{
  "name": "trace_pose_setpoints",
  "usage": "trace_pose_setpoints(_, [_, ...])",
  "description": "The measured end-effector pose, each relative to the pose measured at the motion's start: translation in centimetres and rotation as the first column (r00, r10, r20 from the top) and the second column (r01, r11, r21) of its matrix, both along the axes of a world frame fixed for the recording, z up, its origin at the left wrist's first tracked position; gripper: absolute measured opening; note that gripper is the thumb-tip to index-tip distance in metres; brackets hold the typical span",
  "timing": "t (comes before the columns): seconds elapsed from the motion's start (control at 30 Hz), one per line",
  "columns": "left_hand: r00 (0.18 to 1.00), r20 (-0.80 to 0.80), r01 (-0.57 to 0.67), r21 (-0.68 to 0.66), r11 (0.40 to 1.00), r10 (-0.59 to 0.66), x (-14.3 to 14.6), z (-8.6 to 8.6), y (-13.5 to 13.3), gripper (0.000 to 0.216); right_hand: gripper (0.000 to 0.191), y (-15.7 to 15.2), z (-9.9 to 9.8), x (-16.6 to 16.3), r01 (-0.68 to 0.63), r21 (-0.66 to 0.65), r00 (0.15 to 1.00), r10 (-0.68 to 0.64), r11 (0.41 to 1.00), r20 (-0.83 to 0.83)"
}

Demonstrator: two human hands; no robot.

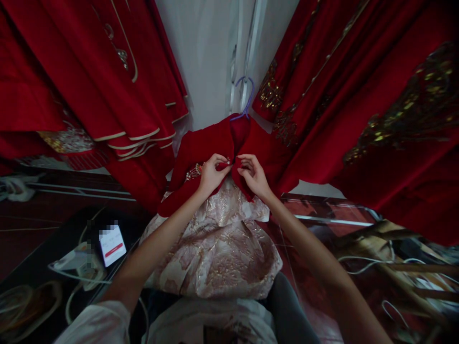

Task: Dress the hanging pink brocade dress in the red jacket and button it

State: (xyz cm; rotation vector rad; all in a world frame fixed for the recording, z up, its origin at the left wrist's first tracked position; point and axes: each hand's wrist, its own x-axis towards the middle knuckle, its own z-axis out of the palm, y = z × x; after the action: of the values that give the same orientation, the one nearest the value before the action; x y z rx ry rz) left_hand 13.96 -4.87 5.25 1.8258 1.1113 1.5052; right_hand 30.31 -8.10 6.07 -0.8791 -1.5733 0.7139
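A small red jacket [201,141] on a purple hanger [248,98] lies over a pale pink brocade skirt [222,253] on my lap. My left hand [214,174] pinches the jacket's front edge, where a tiny shiny bit shows at the fingertips. Opposite it, my right hand [254,176] has its fingers closed on the other front edge. The two edges nearly meet between my hands, and the neckline above them gapes. Beaded trim [194,172] hangs on the jacket beside my left hand. Whether a fastener joins the edges is too small to tell.
Red garments [136,95] with cream piping hang at left, and red garments with gold sequins [401,105] at right. A lit phone [112,245] lies on a dark surface at lower left near a cable. Wooden slats and white cords [366,263] stand at lower right.
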Motion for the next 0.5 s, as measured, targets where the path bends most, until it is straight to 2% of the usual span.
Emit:
trace_pose_setpoints(0.17, [0.997,-0.027,0.075,0.028,0.997,-0.075,-0.5,0.4,-0.5,0.011,0.029,0.0,0.0,0.2,-0.094,-0.019,0.996,0.094,0.995,-0.009])
trace_pose_setpoints(0.37, [0.967,-0.221,0.141,0.066,0.988,-0.124,-1.7,1.8,-0.5,0.012,0.028,0.6,0.8,0.6,-0.025,-0.009,1.0,0.025,1.0,-0.013])
trace_pose_setpoints(0.5, [0.95,-0.249,0.208,0.045,0.977,-0.191,-2.0,2.5,-0.2,0.012,0.024,0.8,1.2,0.6,-0.027,-0.026,1.0,0.027,0.999,0.0])
